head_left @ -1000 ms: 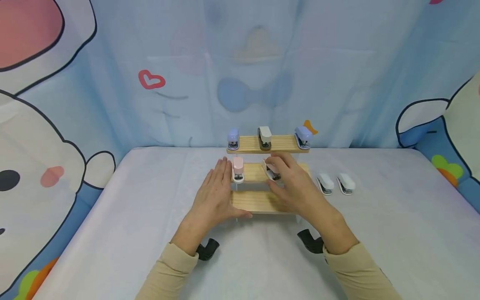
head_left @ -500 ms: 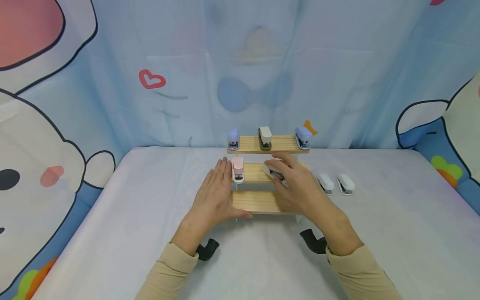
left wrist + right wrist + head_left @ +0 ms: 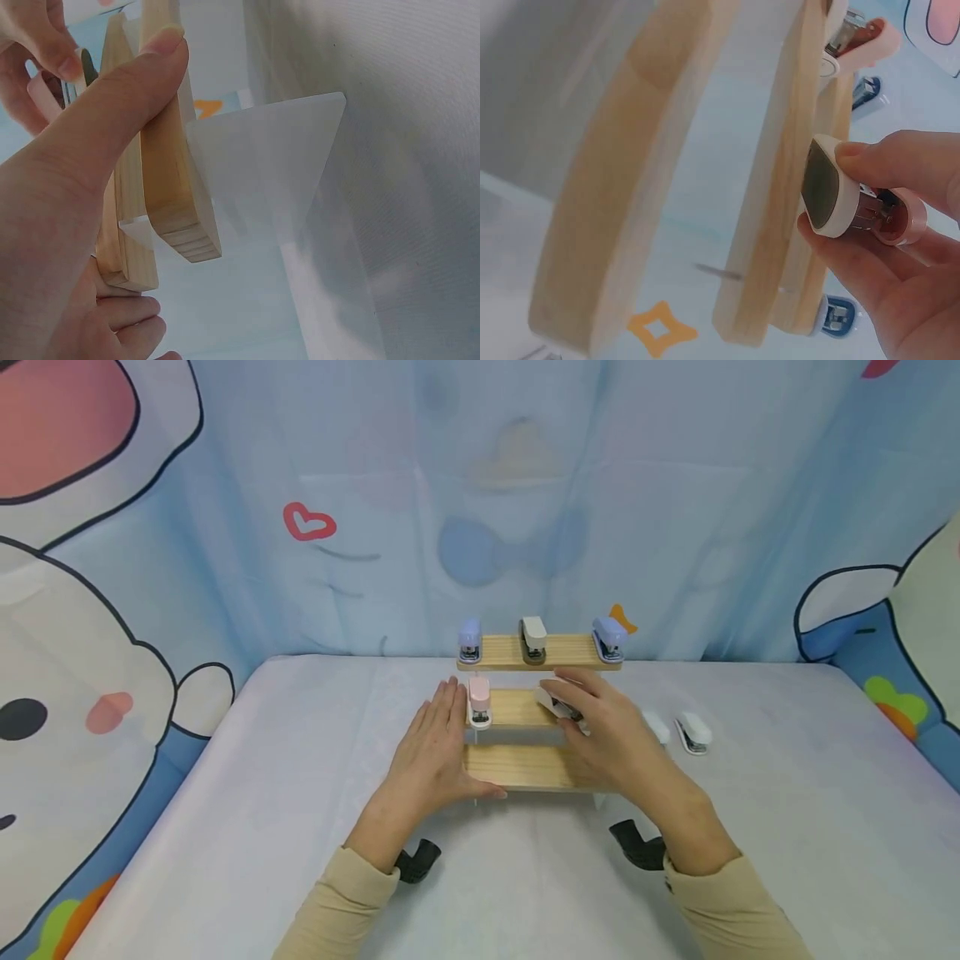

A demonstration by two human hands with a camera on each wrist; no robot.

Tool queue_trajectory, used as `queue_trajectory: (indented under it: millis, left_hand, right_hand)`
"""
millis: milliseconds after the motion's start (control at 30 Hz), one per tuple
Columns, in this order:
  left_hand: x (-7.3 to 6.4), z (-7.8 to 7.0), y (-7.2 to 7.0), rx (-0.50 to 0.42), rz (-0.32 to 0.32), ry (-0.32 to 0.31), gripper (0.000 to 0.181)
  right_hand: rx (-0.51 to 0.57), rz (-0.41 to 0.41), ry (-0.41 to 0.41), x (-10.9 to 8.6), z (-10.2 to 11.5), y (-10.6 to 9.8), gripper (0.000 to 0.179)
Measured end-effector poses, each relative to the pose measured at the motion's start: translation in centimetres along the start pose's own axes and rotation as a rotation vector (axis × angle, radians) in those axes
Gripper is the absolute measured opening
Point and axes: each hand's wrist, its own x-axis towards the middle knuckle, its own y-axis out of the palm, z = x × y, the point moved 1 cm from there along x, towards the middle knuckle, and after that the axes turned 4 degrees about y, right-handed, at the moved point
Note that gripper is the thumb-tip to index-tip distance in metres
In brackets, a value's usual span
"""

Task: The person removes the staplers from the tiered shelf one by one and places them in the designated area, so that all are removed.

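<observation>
My left hand (image 3: 431, 752) lies with straight fingers along the left end of a three-tier wooden rack, its thumb pressing the front of the lowest board (image 3: 517, 767). In the left wrist view the thumb overlaps that board (image 3: 176, 187). My right hand (image 3: 615, 731) pinches a small stapler (image 3: 553, 700) over the right part of the middle board (image 3: 513, 706). The right wrist view shows this stapler (image 3: 836, 187) tilted, with a dark pad in its white base and a pinkish top. A pink stapler (image 3: 480, 695) stands at the middle board's left end, beside my left fingertips.
On the top board (image 3: 567, 653) stand a blue stapler (image 3: 470, 639), a white and grey stapler (image 3: 533, 639) and another blue stapler (image 3: 609, 637). Two white staplers lie on the table right of the rack, one (image 3: 693, 732) in plain sight, the other (image 3: 657, 727) partly behind my right hand.
My right hand has shifted slightly right with the stapler, which has turned from nearly upright to slanted. The left hand keeps its place on the rack. The head view has tilted slightly.
</observation>
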Motion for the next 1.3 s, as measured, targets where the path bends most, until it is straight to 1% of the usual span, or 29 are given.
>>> queue_trajectory:
  millis: [300, 533, 733, 1100, 1300]
  left_hand:
    - [0.0, -0.1, 0.0, 0.006, 0.007, -0.007, 0.146]
    - [-0.1, -0.2, 0.1, -0.006, 0.000, -0.005, 0.146]
    - [0.0, -0.1, 0.1, -0.001, -0.002, 0.000, 0.146]
    - [0.2, -0.1, 0.3, 0.004, 0.006, 0.000, 0.146]
    - [0.1, -0.1, 0.2, 0.006, 0.011, -0.007, 0.146]
  right_hand:
    - [-0.015, -0.003, 0.013, -0.8, -0.6, -1.1, 0.050]
    - [-0.017, -0.042, -0.038, -1.3, -1.1, -1.7, 0.051]
    - [-0.031, -0.064, -0.054, -1.8, -1.5, -2.4, 0.052]
    - [-0.060, -0.101, -0.029, -3.0, -2.9, -3.2, 0.058]
    - [-0.065, -0.104, 0.010, -3.1, -3.7, -3.6, 0.057]
